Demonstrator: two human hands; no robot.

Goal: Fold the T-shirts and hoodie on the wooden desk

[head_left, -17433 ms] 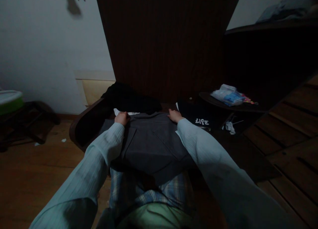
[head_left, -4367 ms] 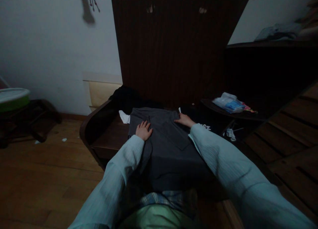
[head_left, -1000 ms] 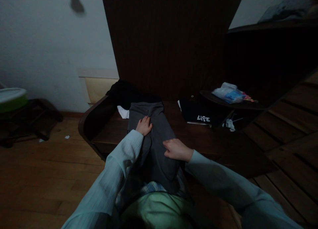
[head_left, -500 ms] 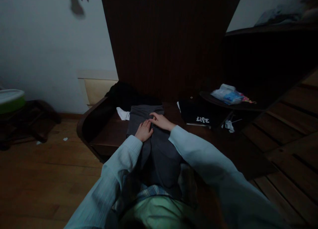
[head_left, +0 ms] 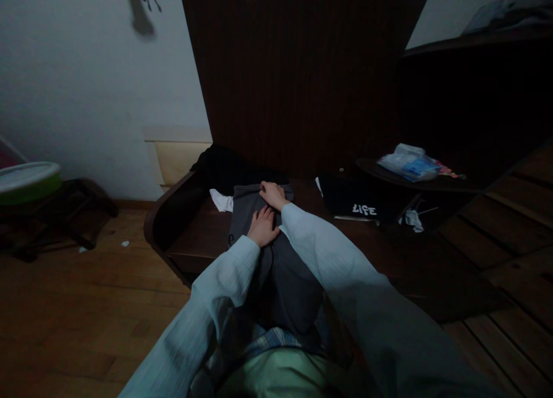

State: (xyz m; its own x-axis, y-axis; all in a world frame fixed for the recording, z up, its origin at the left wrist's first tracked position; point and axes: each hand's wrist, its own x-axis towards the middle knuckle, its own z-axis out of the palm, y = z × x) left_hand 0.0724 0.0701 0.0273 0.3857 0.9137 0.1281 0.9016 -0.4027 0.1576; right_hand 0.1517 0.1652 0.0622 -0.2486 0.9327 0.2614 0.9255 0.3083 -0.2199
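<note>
Grey trousers (head_left: 298, 277) lie lengthwise over the dark wooden bench, waistband at the far end and legs running down toward my lap. My left hand (head_left: 262, 227) rests on the upper part of them, fingers spread out and fairly flat. Just beyond it, my right hand (head_left: 273, 195) is at the waistband with its fingers bent and closed on the cloth; the fingertips are partly hidden. A white cloth (head_left: 222, 200) pokes out beside the waistband on the left. Behind it sits a heap of black cloth (head_left: 224, 166).
The dark bench (head_left: 194, 239) has a curved left arm. On its right lies a folded black item with white lettering (head_left: 345, 199). A shelf (head_left: 458, 185) holds a clear and blue plastic packet (head_left: 410, 163). A green-sided tub (head_left: 32, 185) sits on a dark stool at far left.
My right hand has moved up along the trousers to the waistband. My left hand stays on the cloth, its fingers more spread. The whole view has shifted slightly.
</note>
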